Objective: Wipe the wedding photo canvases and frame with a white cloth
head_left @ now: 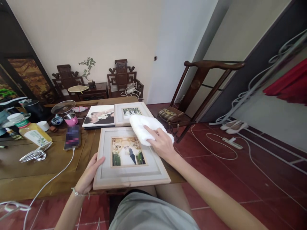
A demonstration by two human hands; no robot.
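A pale framed wedding photo (130, 156) lies flat at the near edge of the wooden table (48, 166). My left hand (90, 174) grips the frame's lower left corner, thumb on its face. My right hand (161, 143) presses a white cloth (146, 129) onto the frame's upper right corner, fingers lying over the cloth. Behind it lie a second framed photo (131, 113) and a photo print (99, 116) side by side.
A phone (72, 136) on a white cable, a pink cup (71, 119), a yellow bottle (33, 132) and bowls sit on the table's left. A dark wooden chair (192, 95) stands right of the table. Cables and a power strip (231, 142) cross the red tile floor.
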